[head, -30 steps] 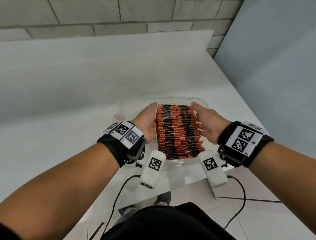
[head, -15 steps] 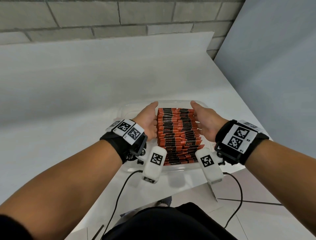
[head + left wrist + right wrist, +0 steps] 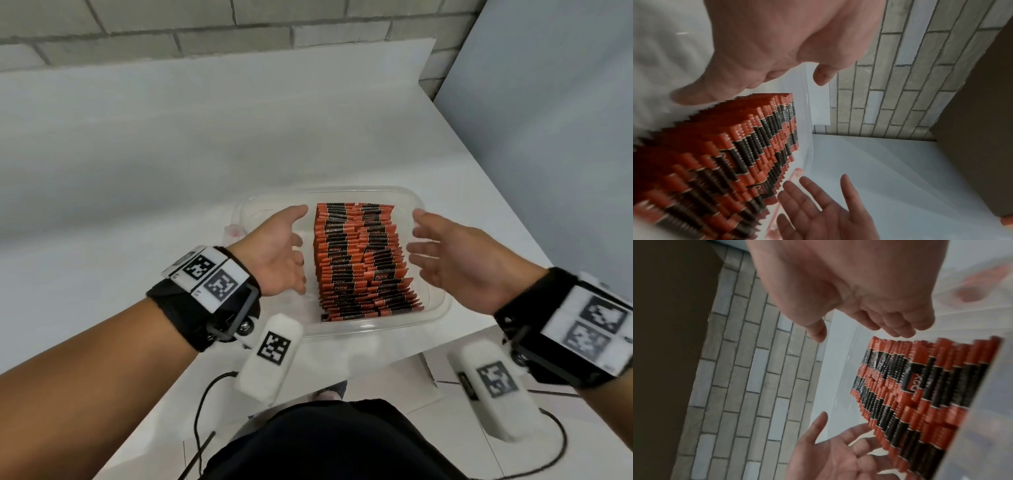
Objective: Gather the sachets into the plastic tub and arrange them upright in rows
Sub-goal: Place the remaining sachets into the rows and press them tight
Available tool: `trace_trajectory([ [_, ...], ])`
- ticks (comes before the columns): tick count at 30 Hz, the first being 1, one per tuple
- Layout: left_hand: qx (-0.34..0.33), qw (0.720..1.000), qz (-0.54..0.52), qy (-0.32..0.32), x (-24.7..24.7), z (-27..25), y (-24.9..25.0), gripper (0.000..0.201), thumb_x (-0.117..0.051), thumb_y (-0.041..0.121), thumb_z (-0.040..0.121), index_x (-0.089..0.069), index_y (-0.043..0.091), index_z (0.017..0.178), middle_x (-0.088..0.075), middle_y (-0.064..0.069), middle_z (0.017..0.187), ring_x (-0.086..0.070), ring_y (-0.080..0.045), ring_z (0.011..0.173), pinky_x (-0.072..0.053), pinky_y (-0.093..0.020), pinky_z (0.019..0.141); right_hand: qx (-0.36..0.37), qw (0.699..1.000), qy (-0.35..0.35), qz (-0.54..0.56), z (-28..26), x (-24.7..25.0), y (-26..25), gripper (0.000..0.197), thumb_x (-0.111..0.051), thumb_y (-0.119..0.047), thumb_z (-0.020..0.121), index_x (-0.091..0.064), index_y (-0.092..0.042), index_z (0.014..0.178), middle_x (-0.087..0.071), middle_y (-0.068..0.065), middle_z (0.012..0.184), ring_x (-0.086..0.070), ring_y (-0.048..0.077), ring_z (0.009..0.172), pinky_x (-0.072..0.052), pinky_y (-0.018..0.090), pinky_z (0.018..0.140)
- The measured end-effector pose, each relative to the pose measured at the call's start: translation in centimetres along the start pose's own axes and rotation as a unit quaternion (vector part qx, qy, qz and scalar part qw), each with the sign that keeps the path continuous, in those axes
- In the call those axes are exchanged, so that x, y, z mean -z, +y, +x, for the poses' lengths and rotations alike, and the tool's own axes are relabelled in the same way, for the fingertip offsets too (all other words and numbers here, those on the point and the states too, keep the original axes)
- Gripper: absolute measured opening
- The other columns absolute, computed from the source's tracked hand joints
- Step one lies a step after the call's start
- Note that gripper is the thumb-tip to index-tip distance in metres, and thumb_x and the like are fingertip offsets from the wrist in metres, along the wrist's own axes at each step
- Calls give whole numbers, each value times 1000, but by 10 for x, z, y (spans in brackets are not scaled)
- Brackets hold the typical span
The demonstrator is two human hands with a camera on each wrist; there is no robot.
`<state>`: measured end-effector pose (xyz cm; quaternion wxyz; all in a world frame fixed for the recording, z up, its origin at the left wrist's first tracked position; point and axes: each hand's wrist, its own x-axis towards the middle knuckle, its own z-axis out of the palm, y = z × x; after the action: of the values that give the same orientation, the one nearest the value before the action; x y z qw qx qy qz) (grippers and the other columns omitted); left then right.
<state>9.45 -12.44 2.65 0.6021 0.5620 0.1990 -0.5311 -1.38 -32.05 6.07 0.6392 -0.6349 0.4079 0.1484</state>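
Observation:
A clear plastic tub (image 3: pixel 359 331) stands near the front right corner of the white table. Inside it, several orange-and-black sachets (image 3: pixel 363 260) stand upright, packed in a tight block of rows that fills the tub's middle and right. My left hand (image 3: pixel 277 253) hovers open just left of the block, palm facing it. On the other side my right hand (image 3: pixel 445 253) is open too, a small gap away. The left wrist view shows the left hand (image 3: pixel 787 40) above the sachets (image 3: pixel 735 154). The right wrist view shows the right hand (image 3: pixel 838 280) beside the sachets (image 3: pixel 920 386).
The table (image 3: pixel 171 171) runs back to a brick wall (image 3: pixel 205 31). A grey panel (image 3: pixel 548 120) stands along its right side. A small pinkish piece (image 3: pixel 233 231) lies at the tub's left rim. The table's front edge lies just below the tub.
Both hands were pressed against the sides of the sachet block. Now they have drawn apart from it, the right hand farther out and back.

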Motion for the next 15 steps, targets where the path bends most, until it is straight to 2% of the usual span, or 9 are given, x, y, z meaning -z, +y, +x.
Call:
trace_trajectory([
  [2, 24, 1000, 4, 0, 0, -2, -5, 85, -45, 52, 93, -6, 5, 152, -6, -29, 156, -9, -49, 142, -12, -58, 115, -27, 1000, 1, -14, -2, 2, 9, 69, -55, -48, 89, -34, -14, 145, -42, 8, 145, -40, 24, 134, -30, 39, 113],
  [4, 43, 999, 13, -4, -4, -3, -10, 89, -47, 51, 92, -2, 3, 152, -7, -29, 156, -15, -49, 141, -24, -59, 111, -42, 999, -4, -27, -1, -1, 13, 65, -58, -45, 89, -37, -16, 143, -46, 9, 138, -46, 26, 127, -33, 40, 111],
  [6, 56, 998, 10, -14, -10, -5, -14, 91, -49, 50, 91, 0, 3, 152, -12, -27, 156, -32, -45, 135, -46, -57, 86, -53, 998, -28, -28, -1, -6, 13, 49, -59, -42, 90, -51, -18, 131, -57, 9, 122, -58, 23, 105, -40, 38, 103],
  [7, 59, 998, 7, -17, -12, -6, -16, 92, -51, 49, 91, 0, 3, 152, -17, -27, 155, -45, -45, 125, -49, -55, 70, -56, 997, -35, -28, -1, -8, 13, 41, -59, -40, 90, -56, -18, 124, -61, 8, 114, -60, 22, 95, -44, 36, 96],
  [8, 59, 998, 4, -20, -14, -6, -16, 93, -53, 49, 90, 0, 4, 152, -23, -27, 153, -54, -44, 113, -49, -51, 62, -59, 997, -35, -29, -1, -10, 13, 35, -58, -39, 91, -59, -18, 119, -62, 7, 109, -61, 21, 90, -46, 34, 90],
  [10, 54, 998, 0, -20, -14, -5, -17, 95, -56, 48, 88, -3, 4, 152, -27, -25, 151, -61, -37, 95, -49, -50, 60, -61, 997, -26, -34, -3, -11, 11, 31, -58, -38, 91, -60, -18, 115, -63, 6, 108, -60, 21, 90, -47, 32, 86],
  [12, 48, 999, 2, -20, -14, -7, -18, 95, -58, 49, 87, -4, 5, 152, -28, -24, 151, -65, -35, 86, -49, -50, 62, -56, 997, -15, -43, -3, -13, 11, 37, -60, -40, 89, -58, -19, 119, -61, 7, 119, -57, 22, 101, -44, 34, 96],
  [13, 46, 999, 4, -23, -14, -8, -19, 96, -58, 50, 86, -4, 6, 152, -29, -26, 150, -65, -38, 87, -49, -51, 63, -54, 997, -9, -50, -4, -14, 11, 41, -60, -41, 88, -56, -20, 123, -57, 6, 127, -52, 23, 109, -39, 38, 104],
  [15, 46, 999, 11, -20, -16, -10, -21, 93, -59, 50, 86, -8, 8, 152, -28, -27, 150, -58, -46, 104, -47, -55, 72, -58, 996, -2, -64, -5, -17, 11, 41, -59, -42, 88, -56, -22, 123, -55, 4, 132, -45, 25, 124, -31, 45, 111],
])
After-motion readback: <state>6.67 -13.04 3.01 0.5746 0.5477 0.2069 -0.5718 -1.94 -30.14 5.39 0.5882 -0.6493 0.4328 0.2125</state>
